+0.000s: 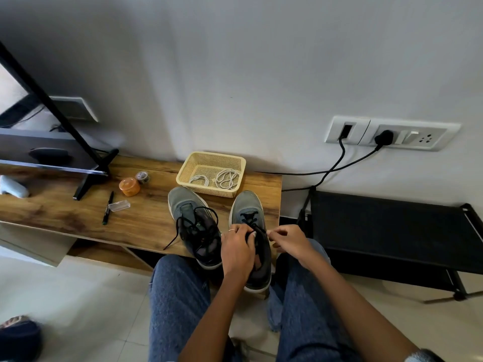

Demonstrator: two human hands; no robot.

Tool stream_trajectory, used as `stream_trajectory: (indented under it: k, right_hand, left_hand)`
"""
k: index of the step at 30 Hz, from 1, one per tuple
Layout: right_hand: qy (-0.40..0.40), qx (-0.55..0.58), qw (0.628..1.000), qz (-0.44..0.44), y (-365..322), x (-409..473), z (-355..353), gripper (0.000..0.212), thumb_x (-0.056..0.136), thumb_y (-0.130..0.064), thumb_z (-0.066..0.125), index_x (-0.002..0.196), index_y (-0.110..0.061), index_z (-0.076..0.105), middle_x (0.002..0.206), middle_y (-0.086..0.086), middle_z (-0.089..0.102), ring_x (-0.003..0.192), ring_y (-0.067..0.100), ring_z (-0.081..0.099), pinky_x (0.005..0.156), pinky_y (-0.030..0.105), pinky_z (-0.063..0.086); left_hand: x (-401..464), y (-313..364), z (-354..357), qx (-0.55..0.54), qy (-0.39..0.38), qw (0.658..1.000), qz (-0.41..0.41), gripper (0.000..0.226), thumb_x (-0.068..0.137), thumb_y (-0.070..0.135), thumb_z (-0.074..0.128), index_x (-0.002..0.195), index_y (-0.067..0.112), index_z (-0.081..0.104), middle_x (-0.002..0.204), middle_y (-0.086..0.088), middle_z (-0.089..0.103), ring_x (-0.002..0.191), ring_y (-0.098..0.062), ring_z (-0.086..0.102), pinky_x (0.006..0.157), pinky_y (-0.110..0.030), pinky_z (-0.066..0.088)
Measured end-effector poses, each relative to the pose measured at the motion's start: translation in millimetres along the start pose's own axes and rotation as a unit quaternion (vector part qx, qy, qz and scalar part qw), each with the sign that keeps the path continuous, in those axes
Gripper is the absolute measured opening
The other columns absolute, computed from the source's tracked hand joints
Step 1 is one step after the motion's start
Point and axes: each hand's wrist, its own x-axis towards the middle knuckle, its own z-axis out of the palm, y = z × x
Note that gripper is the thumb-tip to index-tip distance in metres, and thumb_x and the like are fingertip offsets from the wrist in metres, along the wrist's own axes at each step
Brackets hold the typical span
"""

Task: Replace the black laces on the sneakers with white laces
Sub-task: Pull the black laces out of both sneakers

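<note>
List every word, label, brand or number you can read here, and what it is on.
None can be read.
Left sneaker: small pale tongue mark, blurred.
Pen: print too small.
Orange-lidded jar: nothing legible.
Small tin: patterned lid, no legible words.

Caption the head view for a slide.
Both hands unlace the right sneaker; white laces wait in the basket.

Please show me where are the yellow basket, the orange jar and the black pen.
yellow basket (183,170): head view, on its left wall.
orange jar (129,186): head view, on its lid.
black pen (108,208): head view, on the middle of its barrel.
</note>
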Motion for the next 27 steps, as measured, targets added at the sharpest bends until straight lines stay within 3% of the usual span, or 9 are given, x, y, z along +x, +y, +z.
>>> stream_trajectory:
  k: [3, 5, 8, 10, 13, 15, 19, 23, 27]
  right_hand:
    - [-0.010, -0.009, 1.000, 0.001, -2, -1, 8, 0.030, 0.094, -0.025, 0.055, 0.097, 0.002, 0.068, 0.098, 0.020, 0.069, 0.088, 0.027, 0.066, 0.081, 0.044, 0.052]
    - [-0.005, -0.053, 0.998, -0.026, -5, -2, 12, 0.024, 0.096, -0.017, 0.051, 0.112, -0.009, 0.066, 0.111, 0.009, 0.066, 0.102, 0.023, 0.061, 0.087, 0.036, 0.048]
    - [-0.007, -0.110, 0.991, -0.079, -8, 1, 17, 0.033, 0.096, -0.009, 0.049, 0.126, -0.013, 0.059, 0.123, 0.008, 0.057, 0.116, 0.021, 0.053, 0.090, 0.026, 0.041]
    - [0.005, -0.146, 0.985, -0.089, -8, 4, 19, 0.027, 0.095, -0.011, 0.051, 0.119, -0.014, 0.064, 0.120, 0.010, 0.054, 0.116, 0.023, 0.050, 0.093, 0.029, 0.039]
    - [-0.001, -0.178, 0.982, -0.069, -9, 8, 18, 0.011, 0.093, -0.018, 0.054, 0.086, -0.024, 0.061, 0.106, 0.006, 0.047, 0.111, 0.027, 0.048, 0.084, 0.029, 0.036]
    - [-0.001, -0.198, 0.978, -0.066, -7, 12, 17, 0.023, 0.092, -0.020, 0.052, 0.070, -0.027, 0.050, 0.101, 0.004, 0.046, 0.107, 0.029, 0.050, 0.080, 0.029, 0.035]
    - [0.096, -0.219, 0.968, -0.080, -7, 8, 11, 0.015, 0.095, -0.024, 0.042, 0.082, -0.020, 0.049, 0.097, 0.000, 0.048, 0.095, 0.021, 0.049, 0.082, 0.039, 0.041]
    - [0.196, -0.315, 0.920, -0.123, -8, 5, 13, 0.013, 0.097, -0.023, 0.040, 0.100, -0.019, 0.052, 0.105, -0.001, 0.047, 0.098, 0.018, 0.046, 0.079, 0.036, 0.033]
    - [0.261, -0.237, 0.930, -0.108, -8, 0, 16, 0.018, 0.091, -0.008, 0.048, 0.105, -0.018, 0.056, 0.109, 0.002, 0.048, 0.102, 0.022, 0.047, 0.084, 0.038, 0.035]
  left_hand:
    - [0, -1, -3, -0.001, -0.003, 1.000, 0.007, 0.018, 0.096, 0.030, 0.051, 0.103, 0.018, 0.062, 0.110, 0.000, 0.057, 0.104, -0.022, 0.049, 0.087, -0.036, 0.044]
    - [-1, -3, -4, 0.004, -0.006, 1.000, 0.016, 0.019, 0.097, 0.031, 0.050, 0.104, 0.019, 0.062, 0.110, 0.000, 0.057, 0.104, -0.021, 0.049, 0.087, -0.035, 0.044]
    - [-1, -5, -4, 0.016, -0.013, 0.999, 0.027, 0.020, 0.097, 0.032, 0.050, 0.105, 0.019, 0.063, 0.110, 0.000, 0.058, 0.104, -0.021, 0.050, 0.087, -0.033, 0.044]
    - [0, -5, -5, 0.023, -0.016, 0.999, 0.028, 0.020, 0.096, 0.032, 0.050, 0.105, 0.019, 0.063, 0.109, 0.001, 0.059, 0.104, -0.021, 0.049, 0.087, -0.033, 0.043]
    - [0, -4, -7, 0.022, -0.017, 0.999, 0.029, 0.019, 0.096, 0.031, 0.051, 0.105, 0.020, 0.063, 0.109, 0.001, 0.060, 0.105, -0.020, 0.049, 0.090, -0.034, 0.043]
    - [-1, -4, -8, 0.021, -0.021, 0.999, 0.027, 0.019, 0.096, 0.030, 0.051, 0.105, 0.019, 0.063, 0.109, 0.001, 0.061, 0.105, -0.020, 0.049, 0.092, -0.035, 0.042]
    - [-1, -1, -10, 0.031, -0.017, 0.999, 0.027, 0.020, 0.096, 0.031, 0.050, 0.107, 0.020, 0.063, 0.109, 0.000, 0.061, 0.104, -0.021, 0.049, 0.093, -0.034, 0.042]
    - [-3, 3, -11, 0.046, -0.012, 0.998, 0.033, 0.022, 0.096, 0.030, 0.050, 0.109, 0.018, 0.063, 0.111, 0.000, 0.061, 0.105, -0.020, 0.050, 0.098, -0.031, 0.034]
    - [-2, 2, -13, 0.046, -0.014, 0.998, 0.029, 0.021, 0.096, 0.029, 0.051, 0.108, 0.018, 0.063, 0.110, -0.001, 0.061, 0.107, -0.021, 0.052, 0.110, -0.036, 0.027]
